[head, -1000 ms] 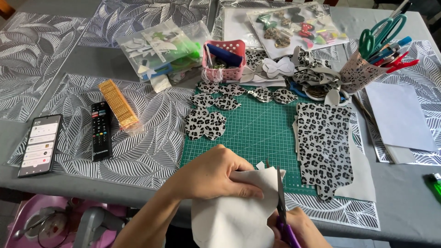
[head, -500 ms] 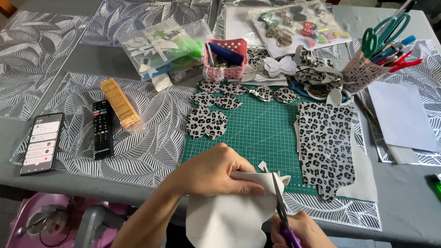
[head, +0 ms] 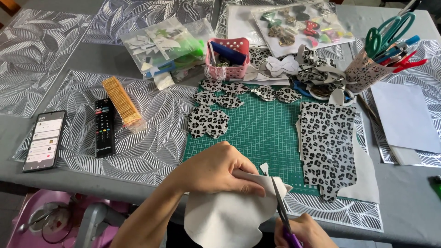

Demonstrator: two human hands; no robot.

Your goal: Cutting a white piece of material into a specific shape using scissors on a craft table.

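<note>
Head view of cutting work at a tabletop. The left hand is curled closed over the upper edge of a white fabric sheet, fingers folded down on top and pinching the material against the near edge of the green cutting mat. The right hand, partly cut off by the lower frame edge, is closed around the purple handles of a pair of scissors; the blades point away from the person, and lie against the sheet's right border, just beside the left fingertips, with a small pointed scrap of white standing up at the blade tip. The sheet hangs over the tabletop's near edge toward the person. To the right on the mat lies a large leopard-print sheet resting on a white backing, well apart from the hands. Farther up the mat are several cut leopard-print pieces, rounded and lobed, laid in a loose row. Behind them stands a pink basket, with a clear plastic bag of parts to its left and a patterned cup of scissors and pens at far right. Left of the mat, on a silver leaf-pattern placemat, lie a gold glitter roll, a black remote control and a smartphone with its screen lit.
</note>
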